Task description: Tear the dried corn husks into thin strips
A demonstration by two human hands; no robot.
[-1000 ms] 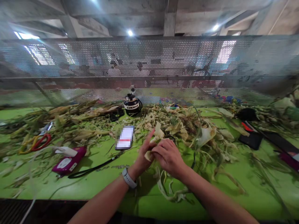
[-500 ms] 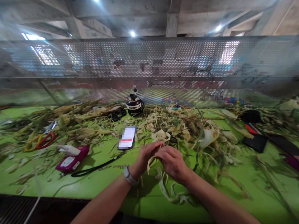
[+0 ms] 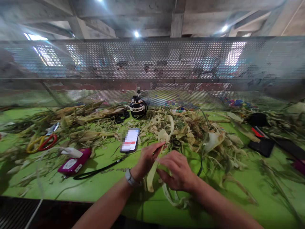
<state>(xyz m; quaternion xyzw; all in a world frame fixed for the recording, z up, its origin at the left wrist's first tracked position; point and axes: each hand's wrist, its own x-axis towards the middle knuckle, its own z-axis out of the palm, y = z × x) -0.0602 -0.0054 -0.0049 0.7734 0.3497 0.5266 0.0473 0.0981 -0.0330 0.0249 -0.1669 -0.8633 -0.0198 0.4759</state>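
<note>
Strips of pale corn husk (image 3: 164, 135) rise from between the fingers of my left hand (image 3: 147, 158), which is closed in a pinch around their lower part. One long strip (image 3: 151, 178) hangs down in the gap between my two hands. Close by on the right, my right hand (image 3: 177, 170) has its thumb and bent fingers apart, with nothing visible between them. Below it a curled pale strip (image 3: 172, 199) lies on the green table (image 3: 114, 194). The fingertips of my left hand are partly hidden by the husk.
Loose husks (image 3: 190, 127) are heaped behind my hands. A phone (image 3: 130, 140) with a black strap lies left of them. Farther left are a purple power adapter (image 3: 75, 162) and scissors (image 3: 49, 141). A black jug (image 3: 137, 107) stands before a perforated metal screen (image 3: 152, 57).
My right hand has drawn slightly down and away from my left, its fingers parting. The long strip now hangs straighter between the hands, and another strip sticks up above my left hand.
</note>
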